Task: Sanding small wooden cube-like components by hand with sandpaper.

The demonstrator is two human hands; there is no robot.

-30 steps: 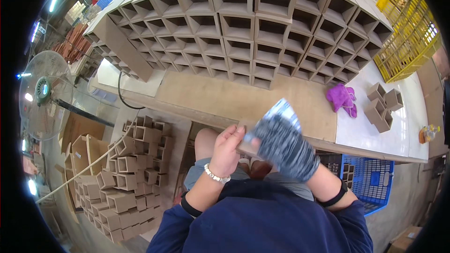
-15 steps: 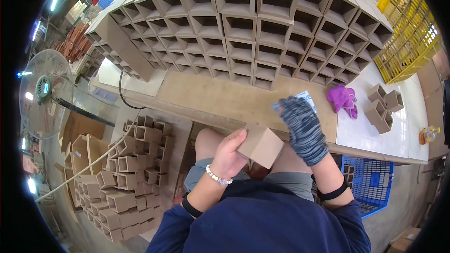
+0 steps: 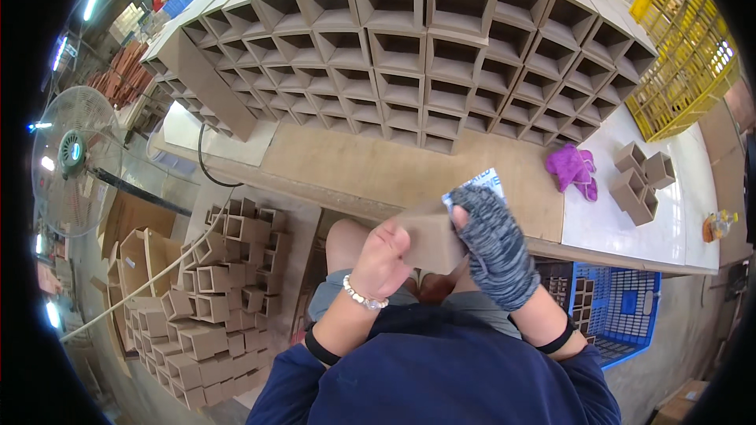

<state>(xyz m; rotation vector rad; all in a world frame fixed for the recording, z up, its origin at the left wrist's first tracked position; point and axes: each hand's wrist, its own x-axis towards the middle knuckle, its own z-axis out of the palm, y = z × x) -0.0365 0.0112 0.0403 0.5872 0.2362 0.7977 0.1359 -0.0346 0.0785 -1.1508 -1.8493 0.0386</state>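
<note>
My left hand [image 3: 380,258], bare with a beaded bracelet at the wrist, grips a brown board box [image 3: 435,242] above my lap, thumb on top. Part of the box is blurred. My right hand [image 3: 498,245], in a grey-black knit glove with bare fingertips, is closed on a piece of sandpaper [image 3: 491,181], whose white, blue-printed backing sticks out above the fingers. That hand is against the box's right side; the face there is hidden by it.
Stacked open boxes [image 3: 394,55] line the table [image 3: 354,169]. At right are a purple cloth [image 3: 570,165], several loose boxes [image 3: 636,189], a small bottle [image 3: 720,226] and a yellow crate [image 3: 685,55]. A blue crate [image 3: 622,311], a box pile [image 3: 205,323] and a fan [image 3: 75,145] stand lower.
My right hand has moved left and down with the sandpaper, from apart to against the box. The box has turned in my left hand.
</note>
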